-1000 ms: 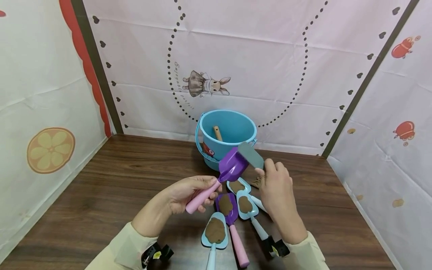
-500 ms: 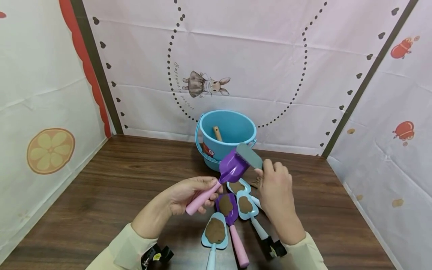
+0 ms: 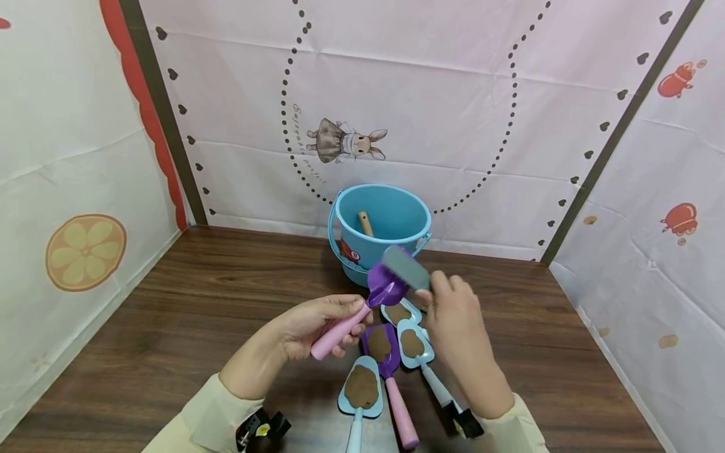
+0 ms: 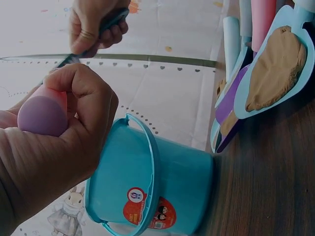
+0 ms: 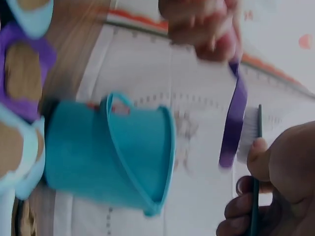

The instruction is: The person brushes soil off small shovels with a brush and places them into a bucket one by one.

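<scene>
My left hand point(image 3: 317, 324) grips the pink handle of a toy shovel point(image 3: 338, 331), its purple scoop raised in front of the blue bucket. In my right hand point(image 3: 457, 324) is a grey-green brush point(image 3: 406, 267), laid over the right part of the scoop. The right wrist view shows the brush's white bristles point(image 5: 249, 135) against the scoop, with my thumb and fingers around the brush handle. Below the hands, several toy shovels lie on the table with brown clay in them, among them a light blue one point(image 3: 360, 387) and a purple one point(image 3: 378, 344).
A blue bucket point(image 3: 370, 251) stands at the back of the wooden table point(image 3: 226, 283), a wooden stick end point(image 3: 365, 224) showing inside. More light blue shovels point(image 3: 418, 358) lie under my right hand. Printed cloth walls point(image 3: 447, 113) rise behind and on both sides.
The brush has moved left and down across the scoop, from its right edge further over it, with my right hand following. My left hand and the shovel have hardly moved.
</scene>
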Motion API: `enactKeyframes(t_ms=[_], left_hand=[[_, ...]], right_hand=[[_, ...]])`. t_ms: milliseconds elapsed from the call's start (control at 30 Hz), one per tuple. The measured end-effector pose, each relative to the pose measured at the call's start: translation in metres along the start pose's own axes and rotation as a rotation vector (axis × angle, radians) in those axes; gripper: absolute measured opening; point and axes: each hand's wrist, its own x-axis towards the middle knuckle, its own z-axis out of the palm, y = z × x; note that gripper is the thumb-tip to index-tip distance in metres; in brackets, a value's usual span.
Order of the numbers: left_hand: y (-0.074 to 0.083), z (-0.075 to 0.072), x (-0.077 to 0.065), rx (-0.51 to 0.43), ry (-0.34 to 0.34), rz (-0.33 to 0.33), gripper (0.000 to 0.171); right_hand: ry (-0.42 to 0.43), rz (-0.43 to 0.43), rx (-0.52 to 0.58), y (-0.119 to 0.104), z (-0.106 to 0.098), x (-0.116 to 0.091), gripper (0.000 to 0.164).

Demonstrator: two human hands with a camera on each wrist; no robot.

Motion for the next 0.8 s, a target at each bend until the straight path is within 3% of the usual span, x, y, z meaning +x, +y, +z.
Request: enactKeyframes(t_ms=[200, 800], left_hand=[[-0.001, 0.001, 0.000, 0.010, -0.017, -0.002, 0.025], [0.001, 0.001, 0.000, -0.007, 0.010, 0.013, 0.025]], right_hand=[[0.039, 0.139, -0.022, 0.023, -0.009, 0.007, 0.030], [0.032, 0.157, 0.010, 0.024, -0.017, 0.009, 0.028]])
